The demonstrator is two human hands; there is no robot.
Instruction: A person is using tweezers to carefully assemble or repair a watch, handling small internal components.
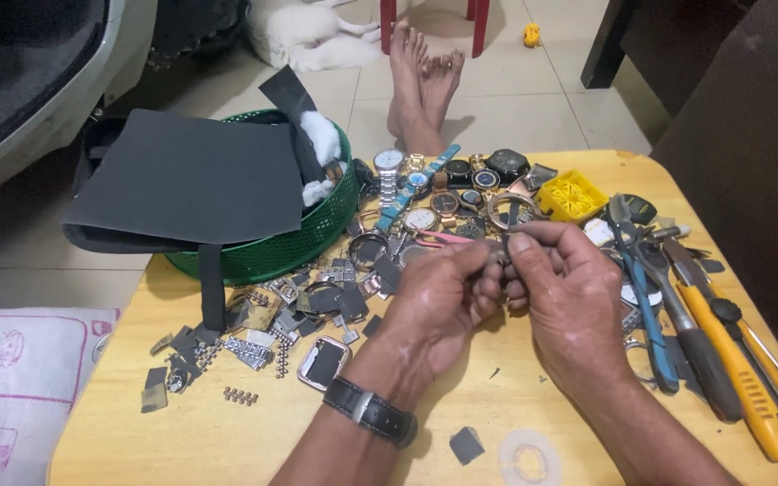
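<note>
1. On the left of the frame a green basket [267, 252] sits on the wooden desk [227, 432]. A dark grey sheet [191, 180] lies over it.
2. Below the basket, loose watch band links [249, 351] and small dark bits are spread about. A square watch case [323, 363] lies alone there. It looks like many watches are already taken apart.
3. In the middle of the frame, the left hand [438, 301] wears a black wrist watch [369, 411]. Its grip is pinched together on a small metal part [500, 256].
4. The right hand [569, 292] pinches the same part from the other side, thumb and fingers closed on it. The part is up off the desk, between both hands. It is tiny, dark and greyish. I cannot tell just what it is. I think the work on it is not done, since both hands hold it.
5. Above the hands, a bunch of whole watches [434, 184] lies waiting.
6. At the right sit a yellow plastic piece [571, 195], blue-handled pliers [646, 306] and a yellow knife [740, 378], untouched.
</note>
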